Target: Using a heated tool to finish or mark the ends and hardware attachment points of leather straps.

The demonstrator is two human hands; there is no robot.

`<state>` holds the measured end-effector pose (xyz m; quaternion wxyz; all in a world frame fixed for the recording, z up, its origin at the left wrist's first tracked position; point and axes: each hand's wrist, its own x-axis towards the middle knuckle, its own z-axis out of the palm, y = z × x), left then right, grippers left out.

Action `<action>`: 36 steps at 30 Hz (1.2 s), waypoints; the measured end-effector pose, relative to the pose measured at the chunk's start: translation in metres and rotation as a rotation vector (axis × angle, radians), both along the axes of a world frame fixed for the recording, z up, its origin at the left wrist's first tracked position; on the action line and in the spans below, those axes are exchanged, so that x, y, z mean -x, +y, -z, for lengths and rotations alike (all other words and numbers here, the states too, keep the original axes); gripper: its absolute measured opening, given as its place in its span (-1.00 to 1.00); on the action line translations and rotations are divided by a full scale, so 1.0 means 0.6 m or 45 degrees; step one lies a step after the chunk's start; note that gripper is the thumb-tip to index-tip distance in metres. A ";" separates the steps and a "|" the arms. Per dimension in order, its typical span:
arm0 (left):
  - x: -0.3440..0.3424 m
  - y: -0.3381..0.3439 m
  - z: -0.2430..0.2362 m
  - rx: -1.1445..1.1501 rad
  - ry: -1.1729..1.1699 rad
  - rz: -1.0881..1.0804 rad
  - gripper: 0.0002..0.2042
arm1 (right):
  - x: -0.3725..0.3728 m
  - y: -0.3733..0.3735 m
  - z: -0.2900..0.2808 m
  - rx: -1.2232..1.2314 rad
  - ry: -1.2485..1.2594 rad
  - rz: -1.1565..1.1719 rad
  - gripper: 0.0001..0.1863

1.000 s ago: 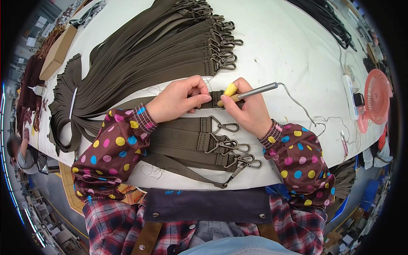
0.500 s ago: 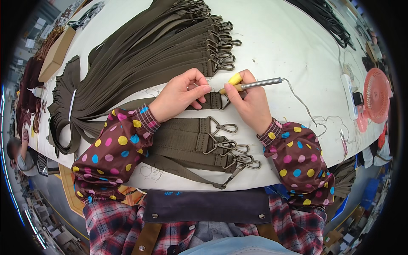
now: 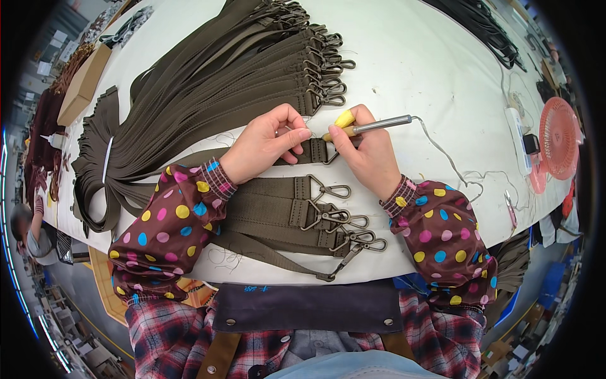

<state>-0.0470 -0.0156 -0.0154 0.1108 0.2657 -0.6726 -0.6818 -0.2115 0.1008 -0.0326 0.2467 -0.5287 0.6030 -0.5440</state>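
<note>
Left hand (image 3: 265, 144): thumb and forefinger pinched together above dark olive strap (image 3: 317, 151); cannot tell if thread sits between. Right hand (image 3: 372, 156) grips pen-shaped tool (image 3: 386, 123), yellow cover (image 3: 344, 118) on forefinger, tool's front end near left fingertips. Strap lies on white tabletop (image 3: 416, 82), metal-ringed end between hands. Tied strap bundle (image 3: 214, 82) beyond; clipped straps (image 3: 268, 199) nearer body. Grey cord (image 3: 442, 149) trails right from tool.
</note>
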 end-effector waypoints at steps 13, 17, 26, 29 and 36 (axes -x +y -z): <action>-0.027 -0.005 -0.066 1.598 -0.357 0.131 -0.80 | 0.005 0.020 -0.019 -0.134 -0.173 -0.059 -0.85; -0.005 0.003 -0.063 1.264 -0.250 0.458 -0.82 | 0.004 0.021 -0.020 -0.168 -0.175 -0.087 -0.85; 0.029 -0.036 -0.040 1.074 -0.177 0.716 -0.89 | 0.004 0.019 -0.010 -0.084 -0.071 -0.118 -0.82; 0.032 -0.038 -0.037 1.004 -0.196 0.761 -0.90 | 0.005 0.019 -0.004 -0.079 -0.074 -0.139 -0.81; 0.031 -0.035 -0.028 0.980 -0.158 0.693 -0.89 | 0.003 0.019 -0.006 -0.077 0.002 -0.133 -0.79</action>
